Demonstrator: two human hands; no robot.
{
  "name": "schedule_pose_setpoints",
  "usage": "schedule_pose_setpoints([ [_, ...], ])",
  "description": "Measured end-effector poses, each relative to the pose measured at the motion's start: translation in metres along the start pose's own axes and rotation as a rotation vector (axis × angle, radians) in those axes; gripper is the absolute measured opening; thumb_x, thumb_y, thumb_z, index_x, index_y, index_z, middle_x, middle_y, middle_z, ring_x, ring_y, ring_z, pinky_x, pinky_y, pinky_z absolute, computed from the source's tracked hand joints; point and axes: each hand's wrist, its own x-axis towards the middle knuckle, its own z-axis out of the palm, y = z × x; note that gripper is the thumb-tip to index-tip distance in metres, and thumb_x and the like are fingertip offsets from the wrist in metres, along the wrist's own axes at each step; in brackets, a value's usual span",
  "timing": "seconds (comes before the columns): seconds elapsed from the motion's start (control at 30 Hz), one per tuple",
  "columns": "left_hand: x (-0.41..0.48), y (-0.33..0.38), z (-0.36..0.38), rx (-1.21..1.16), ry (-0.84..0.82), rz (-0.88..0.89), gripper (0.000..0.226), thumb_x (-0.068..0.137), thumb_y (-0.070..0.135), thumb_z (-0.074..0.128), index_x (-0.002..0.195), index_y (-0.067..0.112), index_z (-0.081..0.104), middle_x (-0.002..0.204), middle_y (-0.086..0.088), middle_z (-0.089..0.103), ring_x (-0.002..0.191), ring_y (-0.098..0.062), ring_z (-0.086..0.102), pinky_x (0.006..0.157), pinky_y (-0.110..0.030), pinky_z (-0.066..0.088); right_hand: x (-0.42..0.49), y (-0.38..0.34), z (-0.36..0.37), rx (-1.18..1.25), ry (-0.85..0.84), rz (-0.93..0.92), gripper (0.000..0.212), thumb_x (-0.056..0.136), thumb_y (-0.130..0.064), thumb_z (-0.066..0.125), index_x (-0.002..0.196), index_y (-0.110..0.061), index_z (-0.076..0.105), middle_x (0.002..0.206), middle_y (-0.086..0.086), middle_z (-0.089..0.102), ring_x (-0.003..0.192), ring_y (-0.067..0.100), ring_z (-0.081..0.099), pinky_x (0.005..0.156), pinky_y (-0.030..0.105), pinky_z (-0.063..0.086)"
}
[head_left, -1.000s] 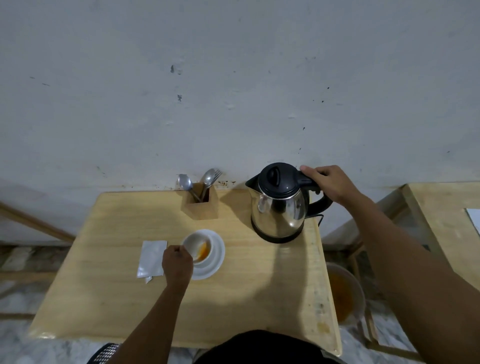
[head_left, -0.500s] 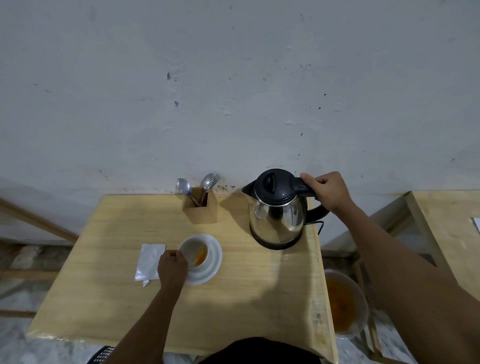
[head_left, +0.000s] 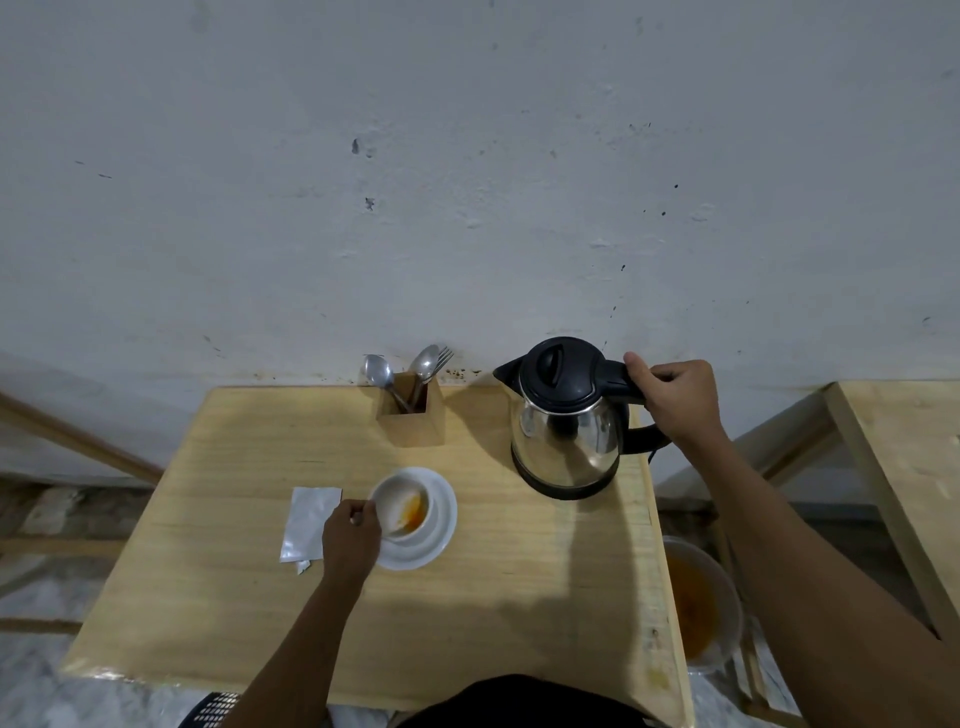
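Kettle handle (head_left: 644, 434) partly under right hand (head_left: 675, 400)

The kettle (head_left: 566, 436) is shiny silver with a black lid. The cup (head_left: 402, 506) and saucer (head_left: 434, 535) are white, orange inside. The table (head_left: 467, 623) is light yellow wood.

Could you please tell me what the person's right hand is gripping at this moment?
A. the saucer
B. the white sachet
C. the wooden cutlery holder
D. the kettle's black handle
D: the right hand is curled round the kettle at its black handle, while the left hand holds the cup on the saucer.
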Motion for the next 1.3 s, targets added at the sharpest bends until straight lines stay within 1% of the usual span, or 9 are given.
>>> schedule_pose_setpoints([
  [0.1,0.005,-0.002,-0.003,0.01,-0.027,-0.004,0.014,0.092,0.018,0.054,0.081,0.01,0.06,0.081,-0.015,0.067,0.081,-0.035,0.063,0.074,-0.04,0.048,-0.003,-0.01,-0.001,-0.008,0.012,-0.034,0.066,0.089,-0.032,0.067,0.046,0.011,0.042,0.041,0.003,0.023,0.037,0.012,0.022,0.041,0.016,0.021],
  [0.2,0.007,-0.004,-0.005,0.027,-0.056,-0.004,0.014,0.091,0.016,0.054,0.081,0.008,0.06,0.079,-0.016,0.067,0.08,-0.035,0.063,0.071,-0.036,0.046,-0.006,-0.024,0.0,-0.011,0.015,-0.076,0.066,0.089,-0.032,0.067,0.048,0.015,0.043,0.045,0.007,0.026,0.039,0.012,0.023,0.041,0.017,0.021],
  [0.33,0.007,0.0,-0.008,0.019,-0.069,-0.007,0.018,0.091,0.017,0.054,0.085,0.002,0.062,0.081,-0.01,0.065,0.077,-0.024,0.058,0.073,-0.032,0.041,-0.01,-0.052,0.004,-0.046,-0.01,-0.135,0.062,0.086,-0.036,0.068,0.05,0.012,0.054,0.042,0.014,0.033,0.038,0.013,0.029,0.042,0.019,0.025],
  [0.47,0.01,-0.004,-0.013,0.001,-0.104,0.021,0.021,0.091,0.016,0.055,0.086,-0.002,0.061,0.079,-0.008,0.062,0.075,-0.018,0.055,0.076,-0.029,0.039,-0.018,-0.073,0.015,-0.057,-0.043,-0.147,0.072,0.077,-0.053,0.066,0.047,0.01,0.051,0.041,0.01,0.034,0.039,0.019,0.032,0.047,0.028,0.027],
  [0.6,0.009,-0.006,-0.015,-0.065,-0.127,0.038,0.013,0.091,0.016,0.058,0.09,0.004,0.063,0.083,-0.001,0.06,0.081,-0.016,0.055,0.078,-0.028,0.039,-0.028,-0.092,0.025,-0.123,-0.102,-0.118,0.08,0.068,-0.069,0.066,0.044,0.005,0.046,0.04,0.009,0.03,0.039,0.019,0.031,0.049,0.032,0.028],
  [0.73,0.007,-0.003,-0.019,-0.137,-0.17,0.06,0.006,0.092,0.015,0.058,0.095,0.011,0.061,0.086,0.002,0.058,0.079,-0.013,0.054,0.074,-0.025,0.039,-0.037,-0.114,0.036,-0.338,-0.194,-0.1,0.086,0.059,-0.085,0.059,0.048,0.0,0.059,0.037,0.002,0.034,0.038,0.015,0.034,0.048,0.029,0.031],
  [0.93,0.014,-0.007,-0.024,-0.109,-0.237,0.084,0.007,0.093,0.017,0.056,0.093,0.012,0.06,0.091,-0.004,0.061,0.084,-0.02,0.056,0.074,-0.028,0.041,-0.051,-0.137,0.052,-0.591,-0.278,-0.113,0.082,0.057,-0.089,0.055,0.046,-0.01,0.036,0.038,-0.004,0.022,0.039,0.017,0.029,0.047,0.028,0.027],
  [1.17,0.02,-0.008,-0.027,-0.092,-0.282,0.144,0.009,0.095,0.016,0.053,0.092,0.01,0.059,0.089,-0.001,0.058,0.076,-0.011,0.055,0.062,-0.019,0.04,-0.06,-0.157,0.069,-0.775,-0.384,-0.109,0.078,0.06,-0.085,0.058,0.048,-0.011,0.036,0.04,-0.002,0.028,0.043,0.02,0.038,0.049,0.027,0.03],
  [1.3,0.023,-0.011,-0.027,-0.069,-0.291,0.145,0.014,0.095,0.017,0.052,0.094,0.006,0.06,0.091,-0.004,0.06,0.08,-0.016,0.055,0.063,-0.023,0.041,-0.063,-0.167,0.079,-0.87,-0.422,-0.141,0.075,0.064,-0.083,0.058,0.046,-0.015,0.032,0.042,-0.003,0.031,0.043,0.018,0.038,0.049,0.026,0.028],
])
